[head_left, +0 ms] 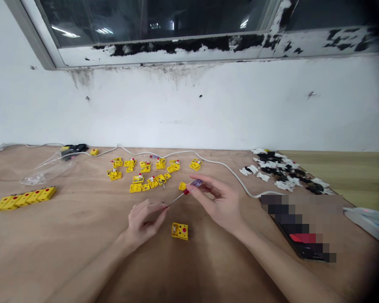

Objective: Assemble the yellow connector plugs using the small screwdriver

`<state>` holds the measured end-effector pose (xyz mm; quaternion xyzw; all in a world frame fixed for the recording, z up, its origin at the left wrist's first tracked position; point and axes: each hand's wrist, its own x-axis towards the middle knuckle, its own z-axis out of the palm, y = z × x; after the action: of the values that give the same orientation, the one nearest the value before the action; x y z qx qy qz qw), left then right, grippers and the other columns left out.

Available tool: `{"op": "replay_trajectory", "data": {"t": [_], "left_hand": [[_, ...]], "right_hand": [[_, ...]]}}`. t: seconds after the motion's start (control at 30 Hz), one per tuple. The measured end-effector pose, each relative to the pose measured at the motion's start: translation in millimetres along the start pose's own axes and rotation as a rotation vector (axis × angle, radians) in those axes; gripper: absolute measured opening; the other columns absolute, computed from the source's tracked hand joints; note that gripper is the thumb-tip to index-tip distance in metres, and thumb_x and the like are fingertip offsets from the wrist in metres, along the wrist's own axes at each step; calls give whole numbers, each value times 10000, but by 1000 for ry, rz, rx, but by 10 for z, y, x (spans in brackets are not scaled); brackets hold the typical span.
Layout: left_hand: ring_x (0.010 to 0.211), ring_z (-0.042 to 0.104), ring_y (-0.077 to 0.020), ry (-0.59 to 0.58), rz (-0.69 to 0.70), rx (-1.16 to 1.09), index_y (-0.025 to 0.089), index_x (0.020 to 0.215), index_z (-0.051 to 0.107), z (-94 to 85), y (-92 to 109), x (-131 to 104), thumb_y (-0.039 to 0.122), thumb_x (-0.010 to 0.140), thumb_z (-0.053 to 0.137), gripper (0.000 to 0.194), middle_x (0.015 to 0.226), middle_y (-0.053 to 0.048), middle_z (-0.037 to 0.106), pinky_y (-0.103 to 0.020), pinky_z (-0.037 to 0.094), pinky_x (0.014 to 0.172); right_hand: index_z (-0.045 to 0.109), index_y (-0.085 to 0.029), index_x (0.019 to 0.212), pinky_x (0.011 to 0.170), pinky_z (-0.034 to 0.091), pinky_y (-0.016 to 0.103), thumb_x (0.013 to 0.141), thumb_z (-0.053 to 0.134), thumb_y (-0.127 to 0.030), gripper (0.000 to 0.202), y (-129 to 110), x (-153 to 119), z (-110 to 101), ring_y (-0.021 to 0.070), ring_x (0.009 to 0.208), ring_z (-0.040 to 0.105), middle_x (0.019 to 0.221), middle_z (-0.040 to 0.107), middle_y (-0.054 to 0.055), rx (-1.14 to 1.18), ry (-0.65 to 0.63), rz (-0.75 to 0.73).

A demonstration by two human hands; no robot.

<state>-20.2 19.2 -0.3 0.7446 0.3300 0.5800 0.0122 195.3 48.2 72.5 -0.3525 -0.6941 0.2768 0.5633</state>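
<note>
My right hand (219, 200) grips a small screwdriver (187, 190) by its purple and red handle. The thin shaft slants down to the left, its tip at the fingers of my left hand (147, 219). Those fingers are pinched together; whatever is between them is too small or hidden to make out. Below and between the hands, a yellow connector housing (180, 231) with a red dot and metal pins lies on the wooden table (139, 269). Just behind the screwdriver is another yellow piece (182, 185), partly covered by my right hand.
Several opened yellow connectors (145, 168) lie farther back. A row of yellow connectors (25, 198) and a clear plastic bag (47, 168) are at left. A white cable (221, 163) runs along the wall. Black and white scraps (284, 170) and a phone (298, 240), partly pixelated, are at right.
</note>
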Motion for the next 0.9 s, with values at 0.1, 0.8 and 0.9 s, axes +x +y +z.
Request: {"op": "replay_trajectory", "data": {"t": [0.1, 0.8, 0.9], "left_hand": [[690, 717, -132, -3, 2, -2, 207, 990, 651, -3, 12, 4, 62, 831, 705, 222, 817, -16, 758, -223, 565, 625], [670, 726, -122, 10, 19, 56, 207, 976, 645, -21, 18, -3, 79, 827, 718, 209, 799, -5, 763, -201, 568, 617], [637, 716, -108, 33, 21, 76, 210, 974, 649, -20, 15, -2, 73, 814, 736, 228, 785, 8, 763, -188, 560, 606]], "right_hand": [[743, -227, 1078, 732, 653, 293, 864, 728, -273, 219, -9, -11, 0, 176, 758, 740, 910, 765, 41, -20, 18, -11], [707, -227, 977, 640, 640, 288, 820, 779, -370, 224, -1, -32, 91, 197, 699, 748, 794, 746, 30, 148, 84, 135], [692, -211, 966, 634, 650, 318, 790, 797, -432, 301, 13, -28, 118, 209, 667, 744, 776, 750, 40, 192, 119, 240]]}}
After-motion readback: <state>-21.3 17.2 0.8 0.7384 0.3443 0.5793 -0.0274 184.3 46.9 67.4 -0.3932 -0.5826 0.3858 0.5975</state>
